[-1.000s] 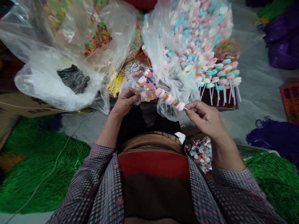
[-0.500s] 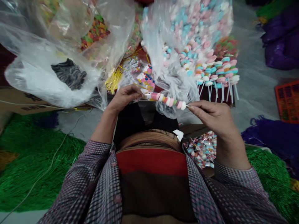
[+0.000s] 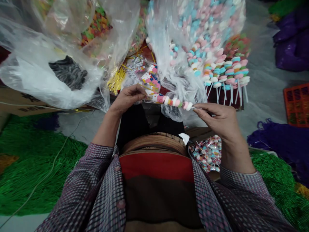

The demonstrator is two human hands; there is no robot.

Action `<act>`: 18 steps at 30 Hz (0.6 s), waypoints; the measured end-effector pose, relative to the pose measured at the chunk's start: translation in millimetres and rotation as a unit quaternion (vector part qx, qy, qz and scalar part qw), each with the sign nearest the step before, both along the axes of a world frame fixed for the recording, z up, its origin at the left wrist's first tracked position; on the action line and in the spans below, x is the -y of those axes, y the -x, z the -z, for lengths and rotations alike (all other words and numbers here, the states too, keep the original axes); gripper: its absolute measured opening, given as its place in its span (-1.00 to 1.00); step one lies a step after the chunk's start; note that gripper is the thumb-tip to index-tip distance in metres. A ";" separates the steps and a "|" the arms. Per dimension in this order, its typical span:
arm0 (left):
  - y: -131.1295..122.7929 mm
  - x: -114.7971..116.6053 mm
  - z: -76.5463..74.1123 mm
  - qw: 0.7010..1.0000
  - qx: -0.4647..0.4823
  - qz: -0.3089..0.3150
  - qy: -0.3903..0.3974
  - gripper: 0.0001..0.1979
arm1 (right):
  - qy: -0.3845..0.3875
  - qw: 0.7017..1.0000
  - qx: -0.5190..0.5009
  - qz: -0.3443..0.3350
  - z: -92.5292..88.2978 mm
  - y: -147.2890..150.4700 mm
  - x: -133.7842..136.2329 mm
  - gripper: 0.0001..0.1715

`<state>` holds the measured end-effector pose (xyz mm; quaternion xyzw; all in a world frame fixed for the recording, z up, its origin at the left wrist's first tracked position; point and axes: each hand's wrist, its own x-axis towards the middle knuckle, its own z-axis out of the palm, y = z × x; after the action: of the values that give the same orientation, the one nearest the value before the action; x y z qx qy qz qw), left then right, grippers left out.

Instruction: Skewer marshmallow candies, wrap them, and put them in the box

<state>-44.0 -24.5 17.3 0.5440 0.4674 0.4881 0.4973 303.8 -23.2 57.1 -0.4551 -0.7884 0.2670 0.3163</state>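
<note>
In front of my waist a candy skewer (image 3: pixel 178 103) lies nearly level, its pink, white, green and orange pieces threaded in a row. My right hand (image 3: pixel 214 117) pinches its white stick at the right end. At the other end, my left hand (image 3: pixel 131 96) pinches a clear printed wrapper (image 3: pixel 152 96), which surrounds at least the left part of the candies; how far it reaches is hard to make out. Just beyond lie more printed wrappers (image 3: pixel 151 77) and a bundle of gold twist ties (image 3: pixel 117 80).
Finished-looking candy skewers (image 3: pixel 227 74) lie at the table's right edge, sticks toward me. Behind them stands a large bag of marshmallows (image 3: pixel 202 19). Gummy candies (image 3: pixel 98 27) fill bags at the left. A box of wrapped candies (image 3: pixel 209 153) sits low by my right side.
Both hands keep their pinch on the wrapper and the stick. The view has shifted slightly; the skewer and hands have hardly moved.
</note>
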 end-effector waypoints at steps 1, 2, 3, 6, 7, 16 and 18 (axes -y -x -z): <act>-0.5 0.1 -1.3 1.000 -0.006 0.001 0.002 -0.78 | 0.003 1.000 -0.001 0.004 0.7 -0.4 -0.4 -0.84; -0.9 0.3 -2.6 1.000 -0.013 0.003 0.002 -0.78 | 0.008 1.000 -0.002 0.005 1.0 -0.9 -0.8 -0.84; -1.3 0.4 -3.9 1.000 -0.020 0.004 0.002 -0.79 | 0.015 1.000 -0.002 0.003 0.9 -1.4 -1.1 -0.84; -2.0 0.7 -7.2 0.999 -0.043 0.006 -0.005 -0.85 | 0.042 0.999 0.001 -0.018 -0.7 -2.9 -1.5 -0.81; -2.1 0.8 -8.1 0.999 -0.052 0.008 -0.009 -0.86 | 0.046 0.999 0.004 -0.025 -1.5 -3.1 -1.5 -0.79; -5.1 0.4 -12.9 0.991 -0.124 0.030 -0.027 -0.89 | -0.009 0.996 0.075 -0.048 -9.3 0.4 -1.9 -0.54; -5.6 0.1 -12.9 0.991 -0.127 0.027 -0.036 -0.89 | -0.002 0.995 0.076 -0.059 -9.8 1.6 -1.4 -0.48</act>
<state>-38.4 -24.6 30.1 0.6316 0.4940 0.4179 0.4272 302.2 -21.8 66.9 -0.4258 -0.8362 0.2487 0.2401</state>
